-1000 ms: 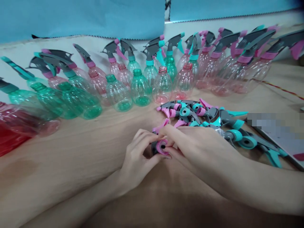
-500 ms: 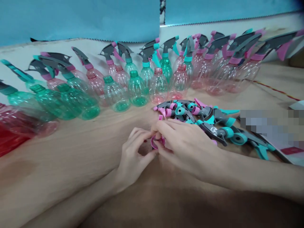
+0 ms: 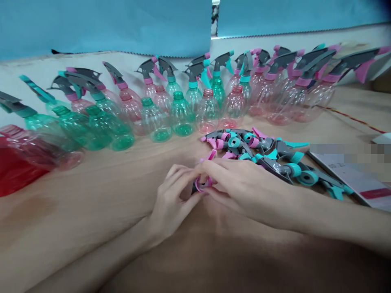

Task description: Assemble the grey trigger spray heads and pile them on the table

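Note:
Between both hands is a grey and pink spray trigger head [image 3: 201, 185], its round pink collar facing up toward me. My left hand [image 3: 174, 199] is closed on its left side, thumb and fingers at the collar. From the right, my right hand [image 3: 235, 179] pinches the same collar, with the fingertips partly hidden. A pink tip of the trigger head pokes out above my right fingers. Just beyond my right hand lies a pile of loose spray heads [image 3: 244, 142] in grey, pink and teal.
Along the wall stand clear pink and green spray bottles, some fitted with trigger heads, others with bare necks like the green bottle [image 3: 183, 116]. A red object [image 3: 21, 173] lies at the far left. A flat white and red item [image 3: 351, 175] and a twisted cord [image 3: 354, 116] are at right.
The trigger head has turned a little in my fingers, and more of its grey body shows at the left. The bottles sit slightly farther right because my view shifted.

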A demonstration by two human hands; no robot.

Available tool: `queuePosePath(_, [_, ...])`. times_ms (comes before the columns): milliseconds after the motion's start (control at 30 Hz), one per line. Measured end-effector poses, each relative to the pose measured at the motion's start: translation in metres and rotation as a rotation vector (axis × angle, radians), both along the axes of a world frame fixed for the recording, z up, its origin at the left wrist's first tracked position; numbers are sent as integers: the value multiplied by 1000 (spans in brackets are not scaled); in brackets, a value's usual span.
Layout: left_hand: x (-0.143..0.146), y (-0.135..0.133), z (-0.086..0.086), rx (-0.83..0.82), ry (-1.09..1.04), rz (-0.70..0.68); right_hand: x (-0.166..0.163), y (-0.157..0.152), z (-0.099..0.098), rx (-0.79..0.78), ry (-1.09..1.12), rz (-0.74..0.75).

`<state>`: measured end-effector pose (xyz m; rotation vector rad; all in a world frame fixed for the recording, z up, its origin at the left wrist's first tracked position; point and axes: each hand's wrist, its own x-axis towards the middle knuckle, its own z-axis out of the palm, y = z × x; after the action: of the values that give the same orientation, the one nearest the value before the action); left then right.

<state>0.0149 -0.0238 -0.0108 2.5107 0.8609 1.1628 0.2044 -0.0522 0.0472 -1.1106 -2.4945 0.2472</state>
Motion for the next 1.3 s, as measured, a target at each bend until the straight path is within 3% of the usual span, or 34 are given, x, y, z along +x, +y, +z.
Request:
queuePosePath(100, [-11,1,6,63,67,24,1,-3,7,-71,56,65])
queuePosePath(200, [-27,4,11,147,120,111,4,-2,11,-23,88,77])
queuePosePath(333, [-54,11,8,206,192,275,12,7,12,-3,114,-6])
queuePosePath(467, [-86,12,-2,156,344,383,25,18,10,-31,93,-85])
queuePosePath(600, [-108,5,-5,133,548,452,44,30,8,-36,-77,-141])
queuePosePath(733, [-114,-3,-1,129,532,441,64,39,5,-114,-305,-185])
queuePosePath(933, [-90,-15,5,112,371,292,76,39,2,-142,-356,-274])
queuePosePath(1100, [-48,-18,13,-57,368,136,87,29,-2,-208,-369,-269])
queuePosePath(1300, [8,-7,7,-160,345,-45,112,-1,-13,-154,-470,-267])
